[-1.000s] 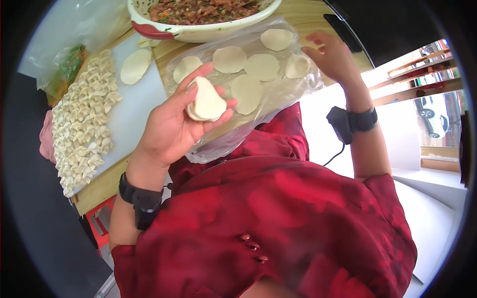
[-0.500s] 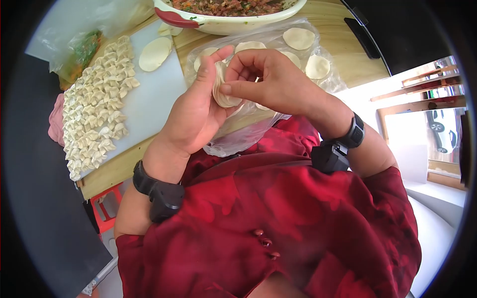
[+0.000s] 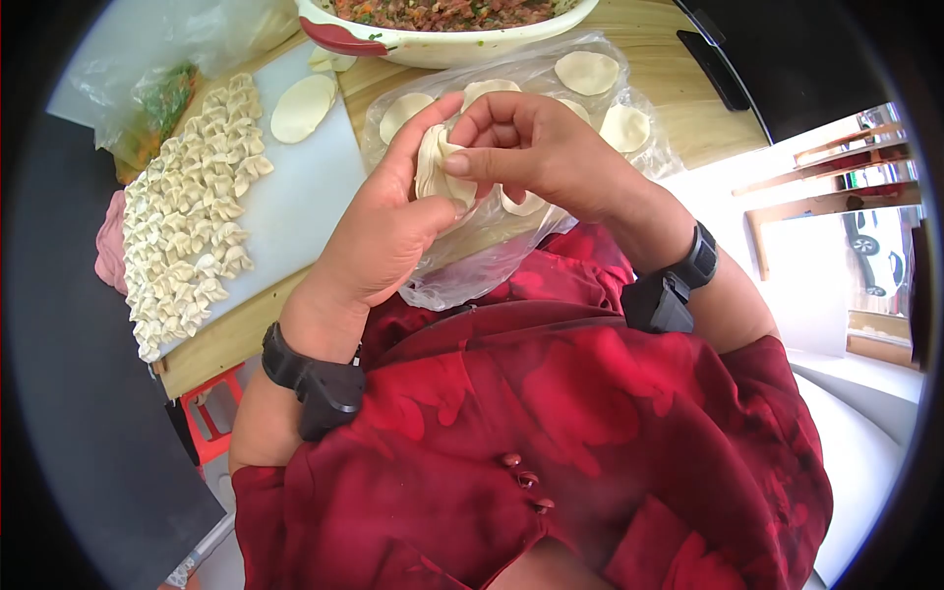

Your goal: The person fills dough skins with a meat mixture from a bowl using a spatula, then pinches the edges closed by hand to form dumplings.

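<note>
A stack of round dough wrappers [image 3: 433, 167] stands on edge between my hands, above a clear plastic sheet. My left hand [image 3: 388, 221] is closed around the stack, its thumb across the lower edge. With thumb and fingers, my right hand [image 3: 536, 157] pinches the near face of the stack at its upper right. Loose dough wrappers [image 3: 587, 73] lie spread on the plastic sheet [image 3: 467, 275] beneath and beyond my hands; my fingers partly cover some of them.
Rows of folded dumplings [image 3: 197, 197] sit on a white board [image 3: 305, 197] at the left, with a single wrapper [image 3: 303, 108] beside them. A white dish [image 3: 442, 47] of minced filling stands at the back. A black phone-like object [image 3: 713, 71] lies at the right.
My left thumb has come down from pointing up to press across the stack's lower edge. The stack has turned slightly, and my right hand still pinches it.
</note>
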